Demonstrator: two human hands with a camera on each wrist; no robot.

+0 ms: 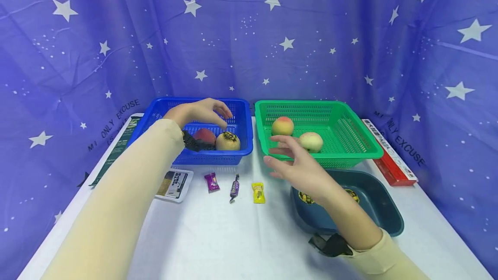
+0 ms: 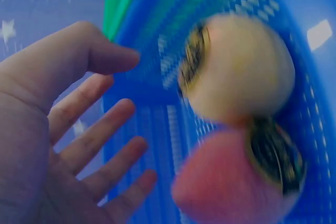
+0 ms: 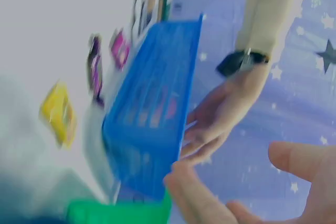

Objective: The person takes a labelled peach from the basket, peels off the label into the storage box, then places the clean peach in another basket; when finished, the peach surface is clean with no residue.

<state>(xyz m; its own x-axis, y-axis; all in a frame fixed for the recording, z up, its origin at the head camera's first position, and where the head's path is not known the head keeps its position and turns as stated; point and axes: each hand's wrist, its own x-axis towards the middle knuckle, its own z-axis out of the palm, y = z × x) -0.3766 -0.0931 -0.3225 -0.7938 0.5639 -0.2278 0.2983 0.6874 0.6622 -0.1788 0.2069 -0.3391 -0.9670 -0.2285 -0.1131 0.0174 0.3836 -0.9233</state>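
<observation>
Blue basket (image 1: 218, 158) on my feed: red fruit (image 1: 205, 135) and pale fruit (image 1: 227, 142), touching, each with a dark label. Green basket (image 1: 342, 159): at least two, a yellow-red fruit (image 1: 282, 126) and a cream fruit (image 1: 311, 141); the right hand (image 1: 301, 170) blocks part. Dark basin (image 1: 379, 189): black-and-gold labels (image 1: 352, 194) show, can't tell on what. Left hand (image 1: 200, 112): over the blue basket, fingers spread, thumb apart, nothing held; both its fruits sit near it, untouched. Right hand: fingers apart, loosely bent, nothing held, at the green basket's near left side, cream fruit near its fingers; contact I can't tell. Purple sweet (image 1: 212, 182), twist-wrapped sweet (image 1: 234, 188), yellow sweet (image 1: 258, 192) lie on the worktop (image 1: 218, 237) in front of the baskets.
</observation>
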